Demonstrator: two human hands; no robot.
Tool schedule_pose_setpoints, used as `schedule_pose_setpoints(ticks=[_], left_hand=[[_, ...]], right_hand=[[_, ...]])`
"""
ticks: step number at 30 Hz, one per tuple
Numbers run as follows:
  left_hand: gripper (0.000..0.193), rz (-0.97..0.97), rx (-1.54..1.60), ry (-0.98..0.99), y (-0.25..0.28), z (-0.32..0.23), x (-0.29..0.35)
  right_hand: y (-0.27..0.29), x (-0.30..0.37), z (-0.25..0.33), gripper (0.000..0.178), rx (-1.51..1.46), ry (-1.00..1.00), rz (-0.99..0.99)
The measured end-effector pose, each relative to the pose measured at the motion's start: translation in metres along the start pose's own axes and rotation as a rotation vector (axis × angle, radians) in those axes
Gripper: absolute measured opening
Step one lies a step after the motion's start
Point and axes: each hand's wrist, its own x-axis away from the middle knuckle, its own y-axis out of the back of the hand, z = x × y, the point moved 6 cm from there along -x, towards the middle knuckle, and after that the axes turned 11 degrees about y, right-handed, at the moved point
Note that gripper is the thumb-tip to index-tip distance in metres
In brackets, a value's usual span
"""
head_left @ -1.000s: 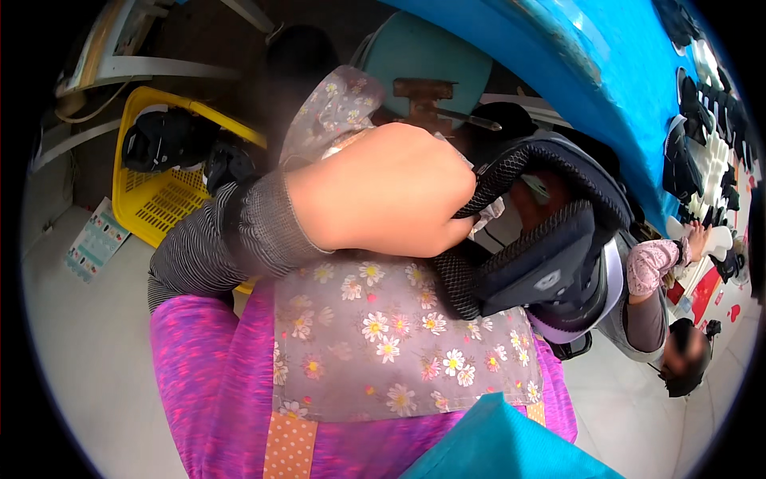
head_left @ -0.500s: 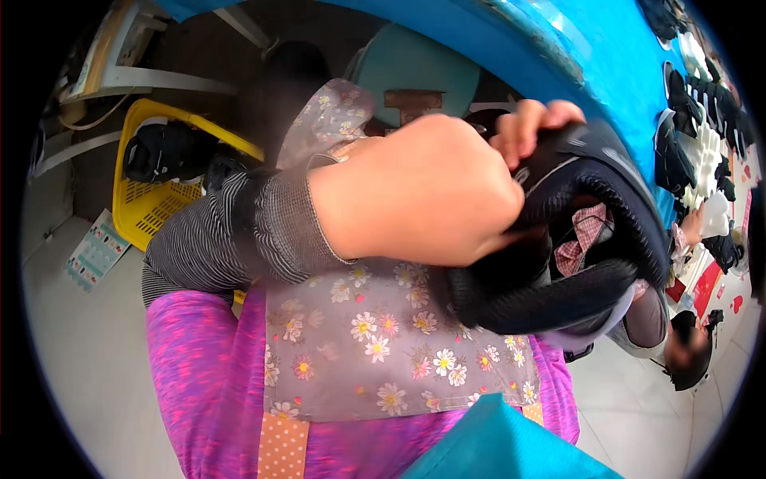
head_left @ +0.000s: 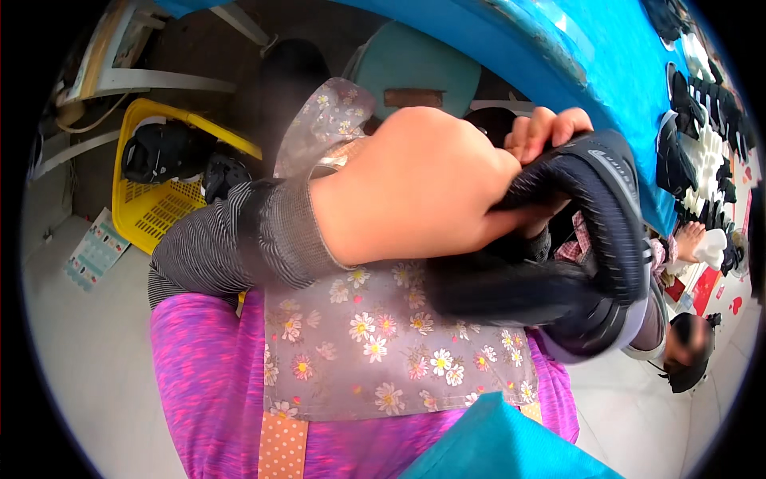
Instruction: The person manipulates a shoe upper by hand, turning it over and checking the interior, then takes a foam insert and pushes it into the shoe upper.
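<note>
A black knit shoe upper [head_left: 618,215], with a grey strip along its top, hangs over my lap at the right. Its lower part is smeared by motion. My left hand [head_left: 435,184] crosses in from the left in a striped sleeve, closed, its back toward me. Its fingertips reach the upper's rim and are partly hidden by the hand itself. Just beyond, my right hand [head_left: 549,134] has its fingers curled over the upper's far edge; its palm and wrist are behind the upper. Pink checked cloth [head_left: 573,243] shows through the opening.
A yellow basket [head_left: 128,215] with black shoes [head_left: 163,152] stands at left, near a leaflet [head_left: 98,249]. Beyond my lap are a teal stool [head_left: 419,64] and a blue-covered table [head_left: 511,40]. At right lie black uppers [head_left: 678,160]; another person's hand [head_left: 690,239] holds something white.
The shoe upper has tilted and turned between my hands, bringing its grey strip into sight. My right hand has shifted slightly right. The other person's hand has opened out more.
</note>
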Motion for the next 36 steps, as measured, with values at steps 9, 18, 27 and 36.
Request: schedule_pose_setpoints(ticks=[9,18,27,36], left_hand=[[0.031,0.066,0.105,-0.235,-0.009,0.0,0.006],[0.019,-0.026,0.469,-0.209,0.013,0.005,-0.004],[0.012,0.219,0.784,-0.21,-0.001,0.017,-0.001],[0.018,0.11,0.748,-0.012,0.008,0.021,0.002]], right_hand=[[-0.024,0.002,-0.04,0.027,-0.442,-0.256,0.011],[-0.033,0.0,-0.001,0.025,-0.054,-0.017,-0.044],[-0.037,0.013,-0.013,0.023,0.136,0.184,-0.181],[-0.038,0.025,-0.03,0.021,0.289,0.403,-0.259]])
